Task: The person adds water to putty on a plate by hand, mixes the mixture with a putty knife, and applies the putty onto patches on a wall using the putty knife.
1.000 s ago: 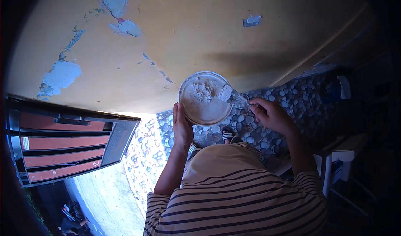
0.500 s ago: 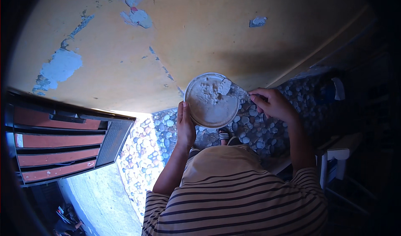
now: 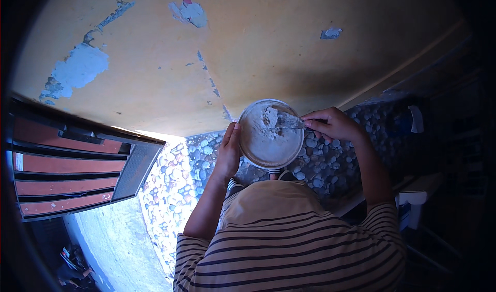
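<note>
My left hand grips the rim of a round, shallow pan or lid from its left side. Whitish putty lies in it, heaped toward the far side and smeared thinly elsewhere. In my right hand is a putty knife, pinched by its handle at the pan's right edge. Its broad blade reaches over the pan and touches the putty heap. Beyond the pan stands a yellow-orange wall with flaked paint, a crack line and a large pale filled patch.
An open door or gate with reddish slats stands at the left, sunlit ground beside it. Pebble-patterned flooring lies under my feet. A white chair-like thing stands in shadow at right. Lower left, a person is partly visible.
The putty knife has moved left, its blade now further over the pan and against the putty, which is gathered differently. The pan has shifted slightly right and nearer me.
</note>
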{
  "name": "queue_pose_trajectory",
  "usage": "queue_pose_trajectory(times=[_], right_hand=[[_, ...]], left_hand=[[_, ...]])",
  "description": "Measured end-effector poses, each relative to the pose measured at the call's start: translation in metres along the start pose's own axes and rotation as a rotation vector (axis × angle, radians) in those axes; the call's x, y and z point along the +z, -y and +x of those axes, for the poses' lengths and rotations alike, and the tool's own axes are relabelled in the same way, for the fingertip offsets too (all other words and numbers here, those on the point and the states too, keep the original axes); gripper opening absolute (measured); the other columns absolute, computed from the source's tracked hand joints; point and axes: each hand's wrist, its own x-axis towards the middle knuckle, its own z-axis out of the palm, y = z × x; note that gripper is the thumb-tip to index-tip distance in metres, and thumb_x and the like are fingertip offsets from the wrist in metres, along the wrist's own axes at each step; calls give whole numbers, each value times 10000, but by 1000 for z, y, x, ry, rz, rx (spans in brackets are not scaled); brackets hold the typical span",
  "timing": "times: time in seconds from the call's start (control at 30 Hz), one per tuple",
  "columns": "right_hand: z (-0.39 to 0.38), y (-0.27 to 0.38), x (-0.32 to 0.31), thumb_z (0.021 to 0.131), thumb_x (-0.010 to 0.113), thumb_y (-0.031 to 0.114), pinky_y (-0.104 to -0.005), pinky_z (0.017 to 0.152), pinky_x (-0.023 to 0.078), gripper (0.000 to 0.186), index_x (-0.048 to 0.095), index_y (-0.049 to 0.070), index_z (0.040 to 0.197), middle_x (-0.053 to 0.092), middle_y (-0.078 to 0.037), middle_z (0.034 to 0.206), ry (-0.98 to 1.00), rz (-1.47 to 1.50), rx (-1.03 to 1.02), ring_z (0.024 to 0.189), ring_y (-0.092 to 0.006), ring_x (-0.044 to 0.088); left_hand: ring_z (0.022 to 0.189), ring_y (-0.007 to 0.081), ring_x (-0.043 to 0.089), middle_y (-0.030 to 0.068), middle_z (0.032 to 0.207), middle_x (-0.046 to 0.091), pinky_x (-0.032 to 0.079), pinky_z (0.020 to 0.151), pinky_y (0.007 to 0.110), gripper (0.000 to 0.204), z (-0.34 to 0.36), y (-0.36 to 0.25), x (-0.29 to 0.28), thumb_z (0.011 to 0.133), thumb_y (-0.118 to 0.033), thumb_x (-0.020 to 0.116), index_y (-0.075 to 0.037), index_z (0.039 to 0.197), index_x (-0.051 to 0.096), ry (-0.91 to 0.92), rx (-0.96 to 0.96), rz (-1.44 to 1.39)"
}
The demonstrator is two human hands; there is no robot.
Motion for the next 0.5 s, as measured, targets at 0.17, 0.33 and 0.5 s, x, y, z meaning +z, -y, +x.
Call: queue_pose_trajectory(times=[0.17,0.33,0.5], right_hand=[[6,2,2,1010,590,218,-218,438,467,328,641,17,1264,675,-55,801,-20,-38,-15,501,-70,565],[11,-6,21,1020,573,284,-233,443,465,341,651,61,1266,654,-34,689,3,99,37,473,-68,551],[-3,-21,29,1031,552,279,-223,429,440,336,636,57,1268,613,-20,684,-37,285,14,463,-63,525]], left_hand=[[1034,83,514,23,1119,605,415,928,237,406,1,-2,6,1076,-383,419,-43,1255,551,8,12,74],[1003,84,526,24,1090,600,444,877,242,411,5,0,16,1077,-395,406,-54,1266,534,5,-15,79],[933,79,546,28,1078,601,465,779,242,389,7,-1,13,1074,-392,407,-71,1248,541,-46,-53,59]])
